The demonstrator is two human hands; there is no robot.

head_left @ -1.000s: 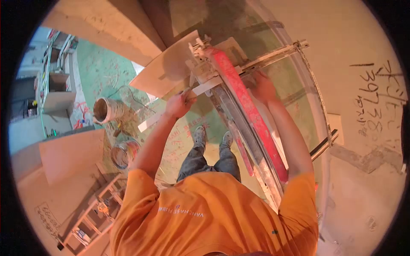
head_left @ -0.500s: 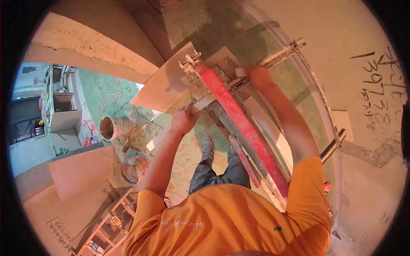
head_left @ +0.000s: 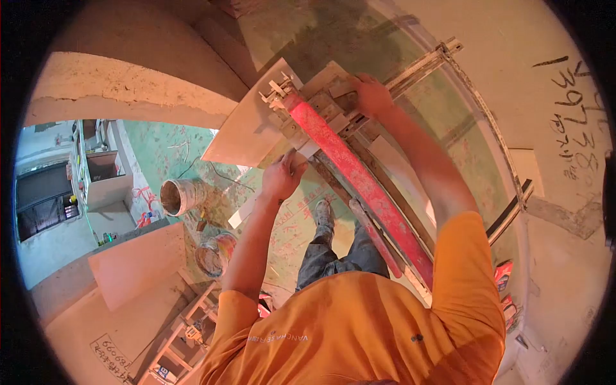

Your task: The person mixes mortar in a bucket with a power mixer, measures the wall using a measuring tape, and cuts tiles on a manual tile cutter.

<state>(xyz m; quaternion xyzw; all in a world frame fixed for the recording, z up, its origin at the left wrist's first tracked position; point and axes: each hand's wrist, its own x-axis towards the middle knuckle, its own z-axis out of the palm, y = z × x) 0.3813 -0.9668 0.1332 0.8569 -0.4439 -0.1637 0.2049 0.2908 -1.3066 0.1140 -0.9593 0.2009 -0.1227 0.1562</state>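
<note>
A manual tile cutter with a long red rail [head_left: 346, 157] runs diagonally in front of me, its dark metal head at the far end. My left hand [head_left: 281, 178] is closed around a narrow pale tile strip [head_left: 244, 210], which passes in under the rail beside the head. My right hand [head_left: 373, 97] is at the far right side of the head, fingers bent by the edge of a small tile piece [head_left: 330, 76]; what they grip is hidden. A larger tan tile [head_left: 247, 122] lies left of the head.
Two dirty buckets stand on the floor at left, one upper [head_left: 181, 196] and one lower [head_left: 215, 253]. A tan board [head_left: 138, 264] and a wooden frame [head_left: 183, 333] are at lower left. A metal frame [head_left: 478, 102] stands at right, before a wall with black writing.
My right hand has moved up and slightly left along the cutter head. My left hand still grips the strip, a little nearer the rail. The whole view has shifted slightly.
</note>
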